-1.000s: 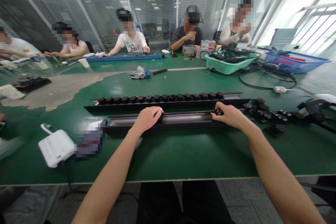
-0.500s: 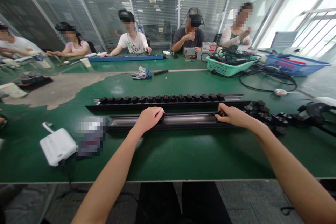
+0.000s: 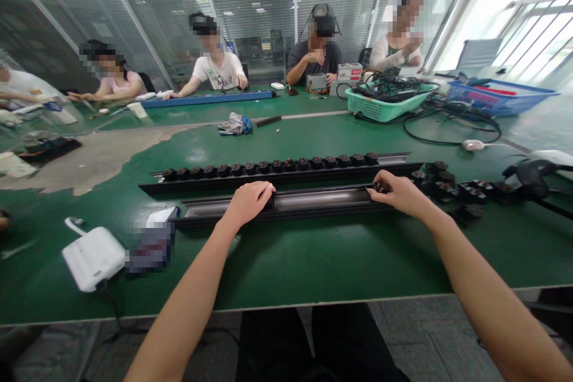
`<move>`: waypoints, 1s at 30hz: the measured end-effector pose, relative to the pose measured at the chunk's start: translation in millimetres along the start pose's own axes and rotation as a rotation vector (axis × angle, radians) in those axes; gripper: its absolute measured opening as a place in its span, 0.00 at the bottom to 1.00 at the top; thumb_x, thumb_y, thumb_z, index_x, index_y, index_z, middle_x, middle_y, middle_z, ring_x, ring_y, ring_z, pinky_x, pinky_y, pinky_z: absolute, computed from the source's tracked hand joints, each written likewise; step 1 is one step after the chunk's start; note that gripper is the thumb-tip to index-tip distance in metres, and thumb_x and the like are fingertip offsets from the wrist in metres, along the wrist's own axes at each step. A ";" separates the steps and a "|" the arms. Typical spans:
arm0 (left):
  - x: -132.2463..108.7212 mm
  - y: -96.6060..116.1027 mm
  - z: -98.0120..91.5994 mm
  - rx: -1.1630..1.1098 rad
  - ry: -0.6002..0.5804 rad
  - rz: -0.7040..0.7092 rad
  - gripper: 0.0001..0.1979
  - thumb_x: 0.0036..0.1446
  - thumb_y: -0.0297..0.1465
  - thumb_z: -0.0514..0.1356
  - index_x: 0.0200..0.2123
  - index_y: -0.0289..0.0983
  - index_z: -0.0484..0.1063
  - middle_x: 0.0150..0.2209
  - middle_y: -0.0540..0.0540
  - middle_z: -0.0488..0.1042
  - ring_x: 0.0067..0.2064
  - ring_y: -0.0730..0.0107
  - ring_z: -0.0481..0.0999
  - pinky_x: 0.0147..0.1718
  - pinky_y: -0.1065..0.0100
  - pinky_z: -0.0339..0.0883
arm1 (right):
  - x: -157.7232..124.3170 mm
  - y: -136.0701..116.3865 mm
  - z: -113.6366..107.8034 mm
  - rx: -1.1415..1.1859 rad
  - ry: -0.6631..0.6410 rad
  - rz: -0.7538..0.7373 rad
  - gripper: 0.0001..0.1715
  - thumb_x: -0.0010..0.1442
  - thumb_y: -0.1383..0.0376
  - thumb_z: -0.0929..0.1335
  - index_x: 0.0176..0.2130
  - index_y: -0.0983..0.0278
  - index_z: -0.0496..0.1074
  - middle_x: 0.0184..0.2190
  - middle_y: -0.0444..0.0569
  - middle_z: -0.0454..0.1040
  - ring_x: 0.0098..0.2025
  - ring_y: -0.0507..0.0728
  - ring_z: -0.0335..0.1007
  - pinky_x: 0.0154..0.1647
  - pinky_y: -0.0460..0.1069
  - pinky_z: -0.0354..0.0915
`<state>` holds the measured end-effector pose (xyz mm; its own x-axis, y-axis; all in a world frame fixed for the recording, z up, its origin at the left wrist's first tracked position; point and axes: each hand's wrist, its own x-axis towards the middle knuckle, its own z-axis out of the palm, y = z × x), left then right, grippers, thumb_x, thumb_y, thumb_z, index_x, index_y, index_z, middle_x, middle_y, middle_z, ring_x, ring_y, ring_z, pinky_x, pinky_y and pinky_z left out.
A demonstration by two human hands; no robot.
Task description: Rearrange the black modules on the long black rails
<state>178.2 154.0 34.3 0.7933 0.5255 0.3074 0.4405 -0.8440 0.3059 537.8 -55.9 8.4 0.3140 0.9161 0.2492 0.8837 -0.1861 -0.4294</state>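
A long black metal channel [image 3: 322, 198] lies across the table in front of me, its shiny inner face upward. My left hand [image 3: 250, 200] is closed over the channel left of its middle, fingers round a dark block that looks like a socket module [image 3: 270, 202], mostly hidden by the hand. Near the channel's right part, my right hand [image 3: 396, 194] pinches a small black socket module [image 3: 381, 187] with metal bits on top. Just behind lies a second black channel [image 3: 215, 184], with a row of several like modules [image 3: 263, 167] in it.
Several loose modules [image 3: 472, 191] lie right of the channels. A white adapter box [image 3: 94, 256] and a dark pouch [image 3: 150, 248] are at left. Farther back are gloves [image 3: 235, 124], a green basket [image 3: 389, 104] of cables and a blue basket [image 3: 501, 98]. Several people sit opposite.
My view has shifted and tilted slightly. Both hands keep their places on the near channel, and the module in my right hand shows a little more.
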 end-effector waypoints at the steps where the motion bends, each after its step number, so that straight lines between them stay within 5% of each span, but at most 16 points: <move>1: 0.0 0.2 -0.1 0.000 0.001 -0.001 0.19 0.69 0.35 0.46 0.39 0.40 0.77 0.43 0.46 0.81 0.46 0.61 0.79 0.46 0.64 0.68 | -0.5 2.8 -1.5 0.001 0.004 0.006 0.17 0.58 0.49 0.68 0.37 0.58 0.65 0.26 0.43 0.71 0.29 0.55 0.68 0.32 0.48 0.60; 15: 0.3 -1.6 0.5 -0.003 0.007 -0.002 0.18 0.69 0.35 0.47 0.39 0.41 0.77 0.42 0.47 0.81 0.45 0.61 0.79 0.47 0.64 0.68 | -2.6 40.5 -20.6 0.046 -0.015 0.107 0.25 0.53 0.42 0.69 0.33 0.59 0.65 0.22 0.42 0.68 0.26 0.55 0.65 0.28 0.49 0.59; 30: 0.6 -0.8 0.4 0.010 -0.002 -0.009 0.20 0.69 0.36 0.46 0.39 0.41 0.77 0.43 0.46 0.82 0.46 0.61 0.79 0.47 0.64 0.69 | -9.6 86.8 -33.6 0.017 0.027 0.248 0.14 0.55 0.54 0.70 0.36 0.60 0.68 0.30 0.51 0.74 0.32 0.58 0.67 0.35 0.53 0.59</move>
<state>178.5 155.0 33.9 0.7900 0.5327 0.3034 0.4516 -0.8404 0.2997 623.1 -92.8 -2.1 0.5297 0.8333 0.1580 0.7728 -0.3974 -0.4947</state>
